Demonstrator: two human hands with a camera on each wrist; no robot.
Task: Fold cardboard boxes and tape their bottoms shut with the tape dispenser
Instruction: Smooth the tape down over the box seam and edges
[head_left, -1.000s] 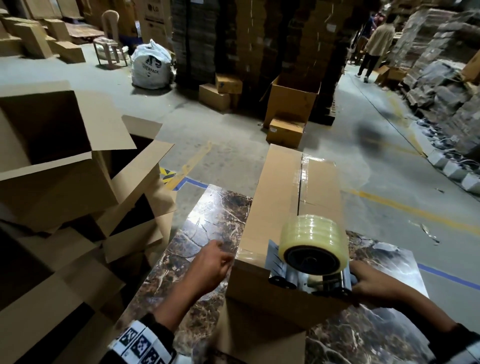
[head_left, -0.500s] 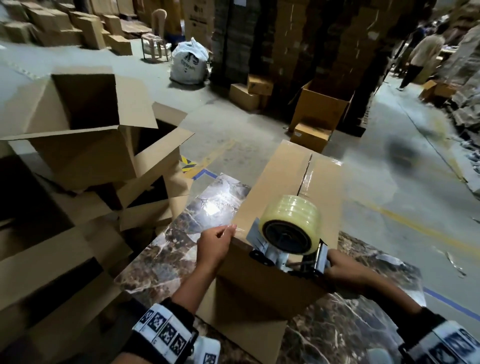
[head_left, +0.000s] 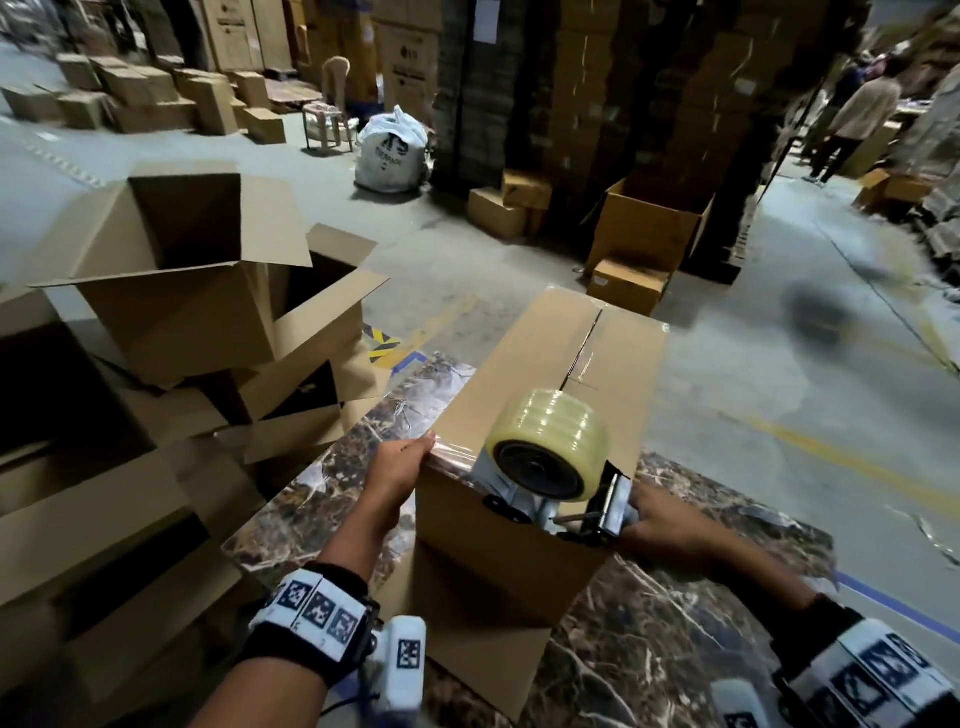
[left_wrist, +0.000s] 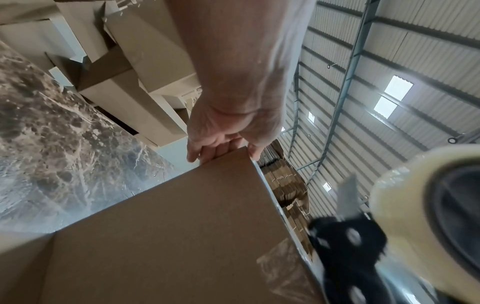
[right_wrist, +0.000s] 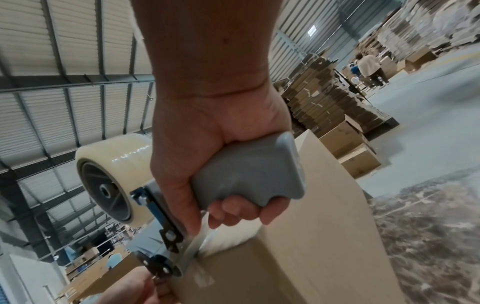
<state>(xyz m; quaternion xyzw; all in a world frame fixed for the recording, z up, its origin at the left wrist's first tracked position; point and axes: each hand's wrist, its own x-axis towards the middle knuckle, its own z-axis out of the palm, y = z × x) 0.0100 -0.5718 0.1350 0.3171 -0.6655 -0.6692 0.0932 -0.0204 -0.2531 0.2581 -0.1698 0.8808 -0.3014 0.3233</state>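
Right then, the cardboard box (head_left: 540, 374) stood on the marble counter (head_left: 322, 499); the left hand (head_left: 400, 467) gripped its near top corner, while the right hand (right_wrist: 221, 164) was wrapped round the tape dispenser (head_left: 550, 467) handle at the near edge.

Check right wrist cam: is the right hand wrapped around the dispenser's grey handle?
Yes, the right hand has its fingers curled round the grey handle of the tape dispenser.
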